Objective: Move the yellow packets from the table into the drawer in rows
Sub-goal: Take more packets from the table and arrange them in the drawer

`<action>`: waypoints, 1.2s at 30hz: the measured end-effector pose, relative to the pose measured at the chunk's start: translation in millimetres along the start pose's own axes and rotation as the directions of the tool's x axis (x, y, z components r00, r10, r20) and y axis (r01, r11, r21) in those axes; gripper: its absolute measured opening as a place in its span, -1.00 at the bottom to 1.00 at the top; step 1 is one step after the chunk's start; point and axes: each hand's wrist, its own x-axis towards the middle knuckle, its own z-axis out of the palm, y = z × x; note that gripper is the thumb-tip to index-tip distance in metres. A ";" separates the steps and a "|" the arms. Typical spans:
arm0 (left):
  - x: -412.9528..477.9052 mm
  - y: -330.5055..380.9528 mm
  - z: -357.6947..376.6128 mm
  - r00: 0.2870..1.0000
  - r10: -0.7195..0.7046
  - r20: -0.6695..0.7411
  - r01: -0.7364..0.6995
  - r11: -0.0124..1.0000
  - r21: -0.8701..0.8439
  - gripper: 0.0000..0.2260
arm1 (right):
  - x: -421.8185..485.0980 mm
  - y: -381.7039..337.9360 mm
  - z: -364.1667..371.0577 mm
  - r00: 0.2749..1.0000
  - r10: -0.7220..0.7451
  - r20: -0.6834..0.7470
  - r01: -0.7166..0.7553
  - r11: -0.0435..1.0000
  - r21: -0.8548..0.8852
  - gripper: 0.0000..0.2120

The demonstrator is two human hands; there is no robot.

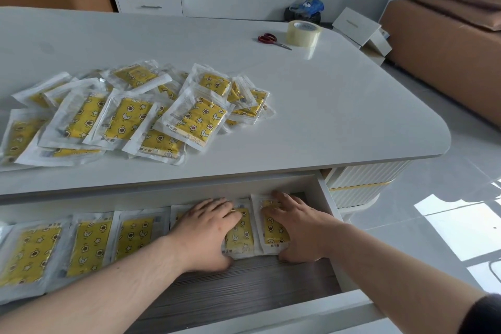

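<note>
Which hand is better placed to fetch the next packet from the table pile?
Left, probably. The left hand lies nearer the pile of yellow packets, which sits up and to the left; the right hand is beside the drawer's right wall.

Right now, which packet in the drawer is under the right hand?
Find the open drawer below the white table. A row of yellow packets lies along its back. The packet nearest the drawer's right wall is the one; the right hand lies flat on it.

Left hand (pixel 207 233) flat, palm down; right hand (pixel 295 228) likewise, fingers spread.
</note>
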 end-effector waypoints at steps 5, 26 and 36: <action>0.2 0.5 3.3 1.000 0.017 -0.001 -0.017 1.000 0.021 -0.14 | -2.9 -2.5 -3.9 1.000 0.001 -0.014 -0.002 0.998 -0.068 -0.11; -8.1 7.8 -7.8 0.977 -0.197 -0.083 0.171 0.953 -0.251 -0.25 | -1.7 4.4 -6.0 0.942 0.329 -0.065 -0.168 0.629 0.759 -0.38; -7.1 9.0 -3.7 0.999 -0.023 -0.048 0.027 0.997 0.071 -0.27 | -0.5 -5.4 0.7 0.990 0.044 -0.136 -0.034 0.997 0.076 -0.21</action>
